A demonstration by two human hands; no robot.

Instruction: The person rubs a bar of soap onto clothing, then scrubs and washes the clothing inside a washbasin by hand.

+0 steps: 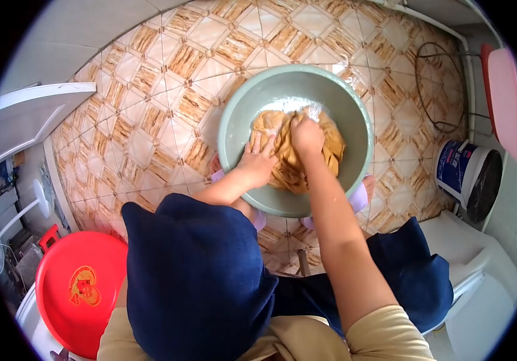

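Note:
A round grey-green basin [228, 120] stands on the floor with a wet, bunched mustard-brown cloth [331, 147] inside, probably a garment. White suds show on the cloth and at the basin's far inner side. My left hand [256, 165] lies on the left part of the cloth with its fingers spread. Closed in a fist, my right hand [308, 137] grips the cloth near its upper middle. The right fingertips are hidden in the folds.
Patterned tiles [198, 84] surround the basin. A red basin [84, 325] is at lower left. On the right are a blue-and-white bucket [454, 168], a pink basin [511, 102], a looped dark cable [421, 90] and a white appliance or fixture [463, 240].

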